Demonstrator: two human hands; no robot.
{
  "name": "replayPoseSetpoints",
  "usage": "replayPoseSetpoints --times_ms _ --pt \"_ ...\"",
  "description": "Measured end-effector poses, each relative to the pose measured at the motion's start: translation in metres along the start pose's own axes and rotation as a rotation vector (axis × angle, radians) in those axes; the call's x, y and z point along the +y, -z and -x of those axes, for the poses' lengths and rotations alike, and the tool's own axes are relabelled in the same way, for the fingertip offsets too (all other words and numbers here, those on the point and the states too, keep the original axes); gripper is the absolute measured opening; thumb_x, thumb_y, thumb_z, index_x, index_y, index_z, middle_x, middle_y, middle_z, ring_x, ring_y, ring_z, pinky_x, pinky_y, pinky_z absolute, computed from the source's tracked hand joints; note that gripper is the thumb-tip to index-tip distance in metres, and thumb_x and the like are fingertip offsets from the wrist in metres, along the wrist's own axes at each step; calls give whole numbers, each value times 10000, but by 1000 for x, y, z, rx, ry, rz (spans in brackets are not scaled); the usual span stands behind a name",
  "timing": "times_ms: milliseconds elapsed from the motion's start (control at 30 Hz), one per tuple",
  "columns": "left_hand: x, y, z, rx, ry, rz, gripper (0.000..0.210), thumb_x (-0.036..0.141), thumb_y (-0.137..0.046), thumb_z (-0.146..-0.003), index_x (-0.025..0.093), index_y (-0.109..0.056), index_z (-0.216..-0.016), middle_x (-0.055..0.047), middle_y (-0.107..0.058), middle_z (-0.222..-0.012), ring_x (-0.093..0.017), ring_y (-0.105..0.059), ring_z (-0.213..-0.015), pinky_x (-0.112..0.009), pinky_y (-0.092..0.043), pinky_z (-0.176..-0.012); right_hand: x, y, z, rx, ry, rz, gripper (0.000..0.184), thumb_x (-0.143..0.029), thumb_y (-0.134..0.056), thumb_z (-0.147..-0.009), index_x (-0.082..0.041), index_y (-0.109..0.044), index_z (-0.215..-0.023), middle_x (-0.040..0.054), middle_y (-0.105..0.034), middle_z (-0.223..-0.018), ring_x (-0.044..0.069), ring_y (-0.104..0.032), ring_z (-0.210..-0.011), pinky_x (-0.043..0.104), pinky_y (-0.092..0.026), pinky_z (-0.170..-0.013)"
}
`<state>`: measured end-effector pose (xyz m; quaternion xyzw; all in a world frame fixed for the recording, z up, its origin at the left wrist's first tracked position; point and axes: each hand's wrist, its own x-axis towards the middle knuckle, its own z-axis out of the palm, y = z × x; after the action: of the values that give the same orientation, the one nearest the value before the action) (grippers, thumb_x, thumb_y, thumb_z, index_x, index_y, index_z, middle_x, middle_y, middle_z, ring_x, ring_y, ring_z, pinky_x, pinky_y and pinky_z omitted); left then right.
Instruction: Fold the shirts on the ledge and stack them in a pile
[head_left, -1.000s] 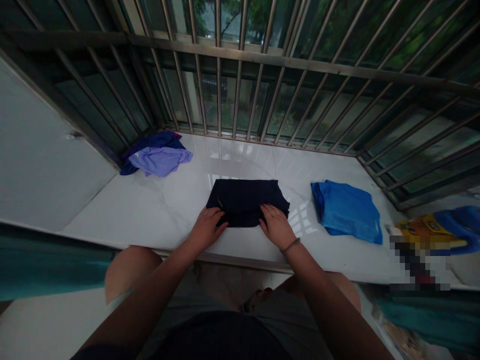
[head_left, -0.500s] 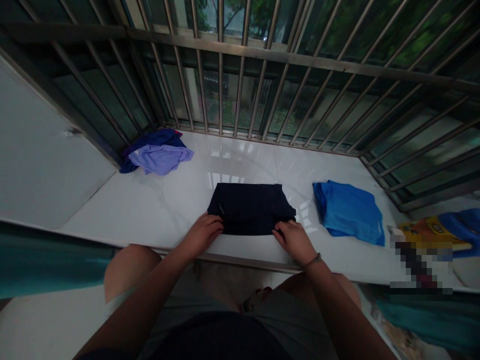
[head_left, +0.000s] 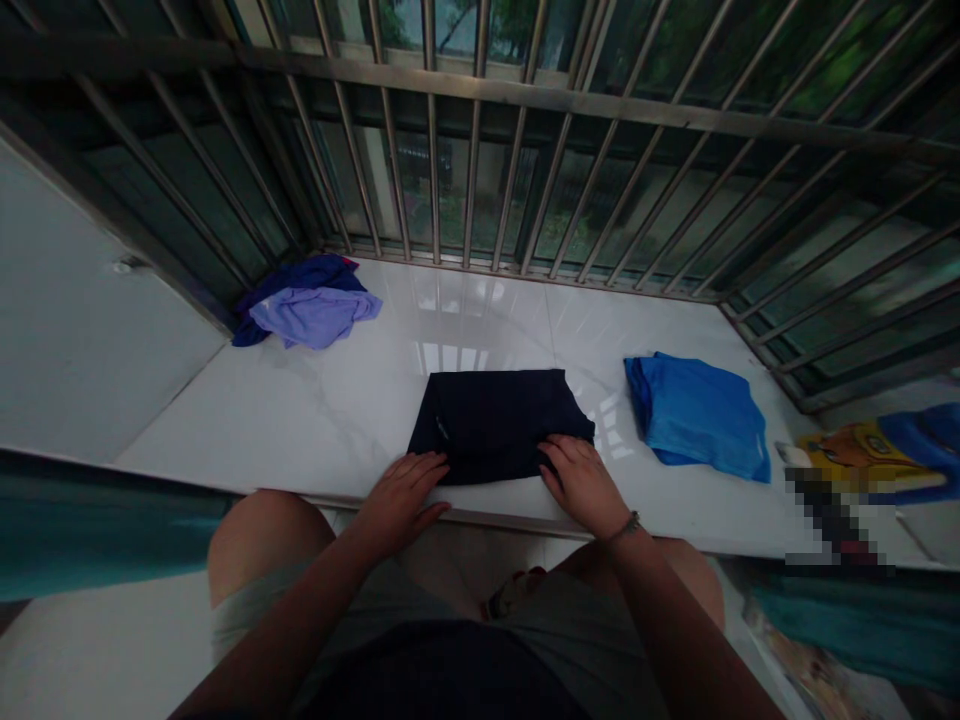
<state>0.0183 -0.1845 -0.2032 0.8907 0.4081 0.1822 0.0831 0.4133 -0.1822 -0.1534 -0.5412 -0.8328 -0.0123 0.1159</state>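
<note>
A dark navy folded garment (head_left: 495, 415) lies flat on the white tiled ledge (head_left: 465, 320) in front of me, with a small light mark near its left side. My left hand (head_left: 405, 490) rests on its near left corner, fingers stretched out and thumb apart. On the near right part of the cloth lies my right hand (head_left: 581, 475), its fingers extended over the fabric and the thumb spread. Neither hand grips the cloth.
Folded blue cloth (head_left: 701, 415) sits to the right. Crumpled purple and dark blue clothes (head_left: 311, 305) are heaped at the far left. A yellow and blue patterned item (head_left: 885, 450) lies at the far right. Metal window bars (head_left: 480, 95) rise behind the ledge.
Both hands have loosened from pinching the near edge and now lie with fingers stretched on the cloth. The garment's near edge reaches slightly closer to me.
</note>
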Motion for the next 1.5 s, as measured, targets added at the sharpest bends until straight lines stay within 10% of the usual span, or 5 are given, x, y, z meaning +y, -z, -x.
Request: replayPoseSetpoints --times_ms 533,900,1067,1300,1500 --pt "12 -15 21 84 -6 -80 442 167 -718 -1055 262 -744 -1485 -124 -776 -1510 -324 -741 -1318 -533 -566 -1163 6 20 30 -260 -671 324 351 -483 -514 -1202 -191 -682 -1106 139 -803 -925 298 -793 -866 359 -411 -727" --pt "5 -1 13 43 -32 40 461 185 -725 -1024 268 -745 -1478 -117 -751 -1549 -320 -712 -1405 -548 -532 -1245 13 24 26 -228 -815 162 256 -318 -559 -1173 -133 -715 -1088 188 -797 -1093 268 -784 -937 336 -426 -721" --pt "-15 22 -8 -36 -65 127 519 387 -877 -981 271 -740 -1469 -120 -720 -1584 -333 -674 -1455 -545 -514 -1273 24 29 17 -10 -892 83 231 -338 -575 -1141 -169 -697 -1041 136 -787 -923 233 -714 -760 323 -326 -652" --pt "-15 17 -11 11 -44 95 577 470 -900 -956 275 -733 -1472 -128 -717 -1588 -357 -660 -1476 -607 -433 -1343 -11 44 -7 387 -480 -208 273 -447 -531 -1149 -226 -682 -1099 138 -825 -1071 286 -787 -949 375 -570 -819" --pt "-13 16 -7 39 -59 93 481 458 -899 -967 260 -759 -1383 -121 -749 -1539 -337 -690 -1427 -588 -457 -1310 -69 18 -30 235 10 -282 90 -266 -624 -1119 -237 -673 -1050 177 -785 -1447 331 -718 -1405 577 -555 -1234"
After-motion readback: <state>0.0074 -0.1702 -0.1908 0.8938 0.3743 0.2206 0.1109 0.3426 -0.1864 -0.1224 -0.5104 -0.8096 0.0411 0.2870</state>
